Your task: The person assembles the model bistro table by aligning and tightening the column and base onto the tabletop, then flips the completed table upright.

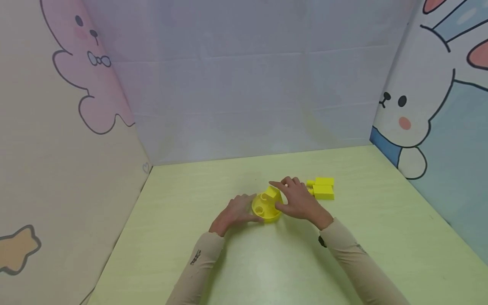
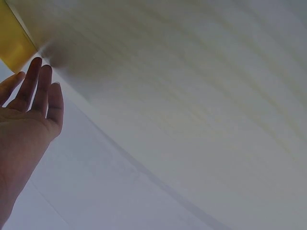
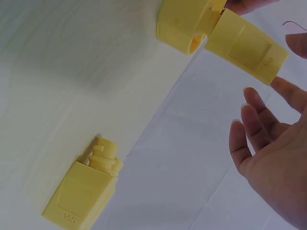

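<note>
A yellow round base (image 1: 269,217) with short round sockets stands on the table. My left hand (image 1: 238,210) holds its left side between thumb and fingers; only a yellow edge (image 2: 14,40) of it shows in the left wrist view. A yellow rectangular block (image 3: 247,47) marked 150 sits tilted at the base, its neck end towards it. Near the block's outer end is my right hand (image 1: 301,201). Its index finger touches a corner, the thumb stands slightly apart from it, and the other fingers hang loosely. How far the neck sits in is hidden.
Two more yellow blocks (image 1: 324,192) with threaded necks lie side by side to the right of the right hand; one is marked 155 (image 3: 79,194). The pale table (image 1: 183,203) is bounded by a back cloth (image 1: 244,101) and side walls printed with cartoon animals.
</note>
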Demonstrator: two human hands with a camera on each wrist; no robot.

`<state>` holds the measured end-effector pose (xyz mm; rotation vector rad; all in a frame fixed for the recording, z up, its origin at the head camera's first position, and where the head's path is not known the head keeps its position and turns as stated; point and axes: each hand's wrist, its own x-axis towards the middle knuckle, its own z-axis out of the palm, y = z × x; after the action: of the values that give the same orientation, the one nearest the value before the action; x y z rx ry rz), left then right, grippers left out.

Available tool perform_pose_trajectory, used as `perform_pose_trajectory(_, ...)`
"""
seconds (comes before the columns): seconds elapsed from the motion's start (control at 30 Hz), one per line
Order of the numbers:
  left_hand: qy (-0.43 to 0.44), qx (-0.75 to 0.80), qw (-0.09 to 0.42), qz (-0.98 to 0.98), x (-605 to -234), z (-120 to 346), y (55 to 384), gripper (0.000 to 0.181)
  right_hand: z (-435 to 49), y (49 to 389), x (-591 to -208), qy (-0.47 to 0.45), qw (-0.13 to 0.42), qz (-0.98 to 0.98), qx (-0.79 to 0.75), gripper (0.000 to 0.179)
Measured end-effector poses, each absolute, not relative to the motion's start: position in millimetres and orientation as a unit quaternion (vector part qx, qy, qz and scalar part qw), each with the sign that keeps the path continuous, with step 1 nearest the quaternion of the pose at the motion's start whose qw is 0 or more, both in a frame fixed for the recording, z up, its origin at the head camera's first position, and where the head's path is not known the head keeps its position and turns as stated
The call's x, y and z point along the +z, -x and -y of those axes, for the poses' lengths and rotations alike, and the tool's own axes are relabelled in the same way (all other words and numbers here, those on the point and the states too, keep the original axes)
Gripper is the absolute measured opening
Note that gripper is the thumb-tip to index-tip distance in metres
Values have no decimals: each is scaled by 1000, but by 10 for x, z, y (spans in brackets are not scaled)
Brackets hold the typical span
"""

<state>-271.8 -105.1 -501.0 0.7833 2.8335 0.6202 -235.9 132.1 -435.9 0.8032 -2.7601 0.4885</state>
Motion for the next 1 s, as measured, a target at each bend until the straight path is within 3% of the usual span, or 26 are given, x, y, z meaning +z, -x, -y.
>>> perform_pose_trajectory(0.2,-257,208,73,-941,-5001,1052,2707,93,-1328,2400,-4378,-261,105,942,182,42)
perform_pose_trajectory(0.47,-256,210,76,-941,-5004,1056,2697,94,-1335,2400,-4379,-224,106,955,160,55)
perform_pose_trajectory(0.63,-258,210,74,-940,-5016,1060,2699,93,-1348,2383,-4395,-205,108,961,153,45)
perform_pose_trajectory(0.87,-253,207,77,-942,-5006,1061,2703,95,-1376,2370,-4394,-172,105,967,159,51)
perform_pose_trajectory(1.0,-246,211,83,-942,-5002,1067,2714,96,-1388,2367,-4386,-177,105,964,168,45)
